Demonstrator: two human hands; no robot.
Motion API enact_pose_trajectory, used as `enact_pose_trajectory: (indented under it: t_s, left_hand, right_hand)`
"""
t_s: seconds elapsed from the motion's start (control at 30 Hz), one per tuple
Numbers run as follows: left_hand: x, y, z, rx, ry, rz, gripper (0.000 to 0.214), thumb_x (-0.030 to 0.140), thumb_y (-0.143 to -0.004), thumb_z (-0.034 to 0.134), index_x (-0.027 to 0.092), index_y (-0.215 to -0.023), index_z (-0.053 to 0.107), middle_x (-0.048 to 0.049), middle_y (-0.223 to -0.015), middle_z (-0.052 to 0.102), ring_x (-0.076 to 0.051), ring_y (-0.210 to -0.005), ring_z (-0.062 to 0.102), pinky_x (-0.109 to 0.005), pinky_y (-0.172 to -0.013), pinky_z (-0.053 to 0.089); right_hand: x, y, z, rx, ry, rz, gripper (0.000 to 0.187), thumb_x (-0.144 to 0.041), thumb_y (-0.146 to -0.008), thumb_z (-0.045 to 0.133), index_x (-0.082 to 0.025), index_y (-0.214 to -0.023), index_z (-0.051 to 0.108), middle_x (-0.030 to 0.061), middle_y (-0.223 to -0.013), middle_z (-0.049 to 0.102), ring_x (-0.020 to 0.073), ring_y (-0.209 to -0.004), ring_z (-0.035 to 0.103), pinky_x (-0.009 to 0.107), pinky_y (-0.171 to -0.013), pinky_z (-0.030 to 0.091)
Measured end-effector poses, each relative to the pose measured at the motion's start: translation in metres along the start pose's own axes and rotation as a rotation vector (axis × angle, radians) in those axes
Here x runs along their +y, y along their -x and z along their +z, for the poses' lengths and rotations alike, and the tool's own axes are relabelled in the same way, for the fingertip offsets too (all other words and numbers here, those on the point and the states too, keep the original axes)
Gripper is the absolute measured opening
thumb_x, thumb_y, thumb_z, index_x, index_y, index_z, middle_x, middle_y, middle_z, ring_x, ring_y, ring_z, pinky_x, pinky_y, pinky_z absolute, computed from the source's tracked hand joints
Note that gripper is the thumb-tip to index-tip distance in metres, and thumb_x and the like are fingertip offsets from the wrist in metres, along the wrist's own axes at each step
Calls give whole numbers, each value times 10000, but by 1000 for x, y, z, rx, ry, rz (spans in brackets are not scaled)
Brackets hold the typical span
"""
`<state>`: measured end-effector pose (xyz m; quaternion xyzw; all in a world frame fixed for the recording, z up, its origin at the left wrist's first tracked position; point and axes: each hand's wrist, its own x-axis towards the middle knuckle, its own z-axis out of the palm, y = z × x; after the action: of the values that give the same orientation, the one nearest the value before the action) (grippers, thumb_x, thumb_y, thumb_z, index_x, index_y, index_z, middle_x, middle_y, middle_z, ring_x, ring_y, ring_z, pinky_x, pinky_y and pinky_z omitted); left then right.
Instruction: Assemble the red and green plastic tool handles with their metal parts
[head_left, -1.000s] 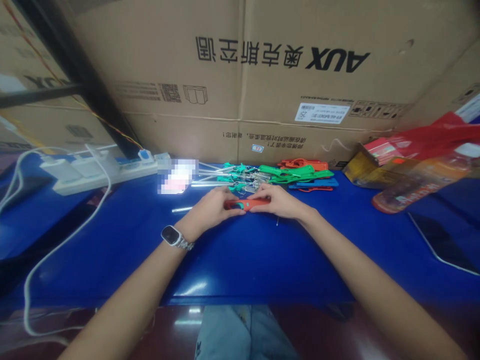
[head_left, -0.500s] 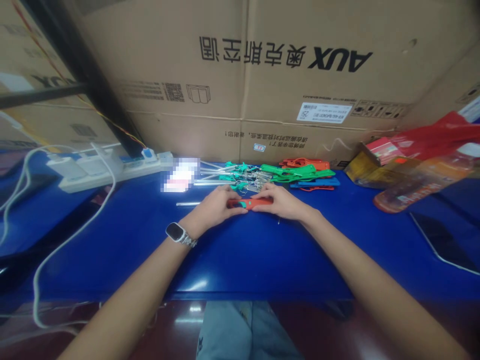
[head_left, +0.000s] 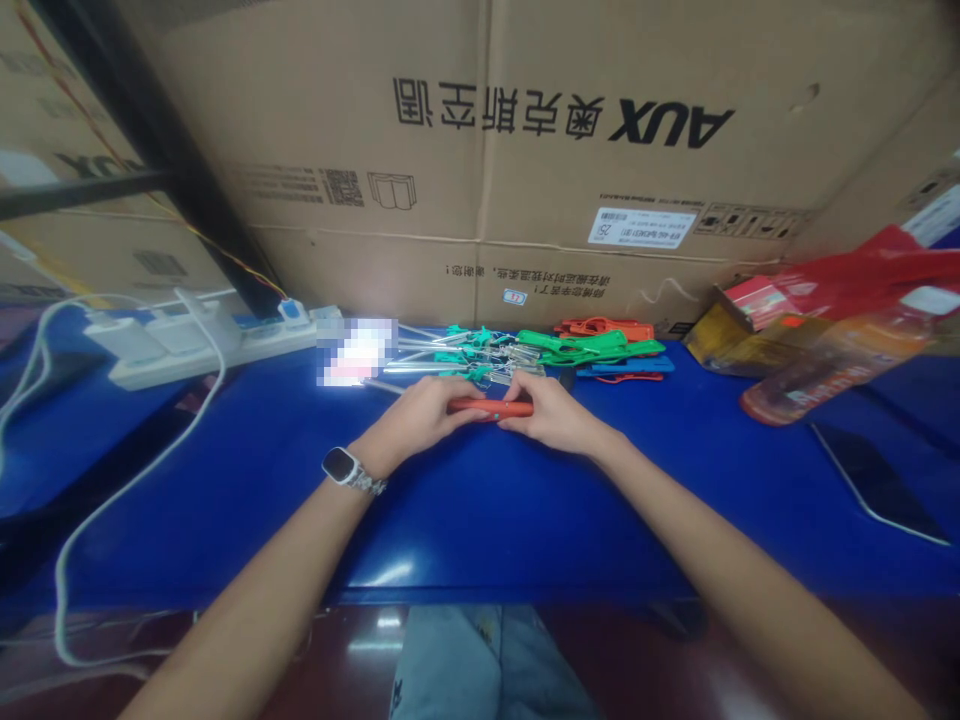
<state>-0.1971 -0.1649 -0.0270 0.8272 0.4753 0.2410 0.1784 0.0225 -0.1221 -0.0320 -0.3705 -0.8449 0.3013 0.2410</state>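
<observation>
Both of my hands grip one red plastic handle piece (head_left: 491, 408) just above the blue table (head_left: 480, 500). My left hand (head_left: 420, 415) pinches its left end, and a thin metal rod (head_left: 379, 385) sticks out past that hand to the left. My right hand (head_left: 551, 410) closes on its right end. A smartwatch (head_left: 341, 467) sits on my left wrist. Just behind my hands lies a heap of green parts and metal rods (head_left: 480, 355), then green (head_left: 592, 347), orange (head_left: 604, 327) and blue (head_left: 630, 367) handle shells.
A big cardboard box (head_left: 480, 150) walls off the back. A white power strip with chargers (head_left: 195, 335) and cables (head_left: 135, 470) lies at the left. Red packaging and a plastic bag (head_left: 832, 320) sit at the right, with a dark phone (head_left: 874, 480) near the right edge.
The red piece has turned in my hands, hiding its teal insert. The metal rod that lay on the table now angles up out of the piece's left end.
</observation>
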Motion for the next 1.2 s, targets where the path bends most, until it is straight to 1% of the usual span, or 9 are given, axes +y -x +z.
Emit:
enact_pose_trajectory:
  t_s: [0.27, 0.43, 0.57, 0.67, 0.73, 0.83, 0.93, 1.1, 1.2]
  left_hand:
    - [-3, 0, -6, 66, -143, 34, 246, 455, -914, 618, 239, -962, 726, -28, -874, 721, -200, -792, 631, -288, -663, 402]
    - [7, -2, -6, 157, -211, 88, 239, 429, -927, 608, 243, -1047, 697, -43, -991, 731, -249, -961, 631, -390, -878, 413]
    - [15, 0, -7, 533, -228, 33, 423, 421, -881, 663, 231, -1246, 566, -97, -1285, 617, -289, -1219, 521, -470, -1063, 338]
    - [12, 1, -5, 897, -35, -153, 365, 442, -904, 605, 223, -1183, 517, -106, -1253, 578, -248, -1182, 537, -412, -1021, 422]
    - [9, -3, -1, 997, 196, -318, 346, 480, -936, 529, 220, -1160, 489, -105, -1220, 579, -220, -1131, 568, -365, -946, 483]
    - [10, -16, 8, 736, 664, -462, 442, 585, -955, 410, 186, -1093, 541, -118, -1130, 648, -220, -1064, 621, -353, -882, 526]
    - [19, -31, 15, 428, 1109, -417, 566, 662, -940, 377, 149, -1004, 608, -141, -1066, 701, -233, -963, 679, -367, -832, 556]
    - [35, -43, 20, 491, 1402, -403, 478, 609, -899, 550, 140, -813, 592, -91, -923, 714, -174, -786, 702, -308, -770, 569]
    - [34, -38, 11, 519, 1470, -366, 389, 531, -884, 628, 163, -794, 537, 20, -688, 607, -102, -562, 609, -246, -598, 541]
  right_hand:
    - [-10, 5, -10, -24, 83, -84, 180, -281, -817, 707, -197, -726, 576, -24, -695, 609, 138, -650, 513, 256, -619, 337]
    - [-11, 7, -15, 35, 126, -124, 176, -289, -853, 661, -199, -727, 576, -15, -687, 600, 140, -631, 504, 263, -605, 332]
    - [-5, 6, -11, 153, 50, -30, 219, -358, -842, 657, -211, -717, 555, -13, -629, 588, 155, -585, 511, 271, -577, 352]
    - [-4, 4, -3, 244, -16, 3, 263, -386, -820, 668, -216, -679, 525, -12, -614, 579, 155, -569, 509, 277, -565, 375]
    - [-7, 4, 5, 295, -94, 20, 288, -399, -805, 677, -218, -655, 510, -9, -612, 578, 152, -557, 510, 280, -553, 389]
    - [-13, 4, 22, 306, -311, 102, 325, -457, -790, 690, -232, -668, 490, -11, -578, 576, 151, -488, 511, 286, -495, 403]
    - [-22, 5, 36, 264, -551, 161, 394, -528, -756, 717, -236, -667, 469, 12, -600, 631, 165, -485, 566, 300, -497, 456]
    - [-31, 6, 45, 251, -684, 139, 459, -612, -745, 712, -216, -652, 501, 60, -697, 705, 194, -624, 655, 317, -610, 521]
    - [-33, 7, 44, 224, -607, 92, 433, -589, -799, 675, -208, -663, 522, 38, -683, 694, 169, -612, 625, 285, -594, 483]
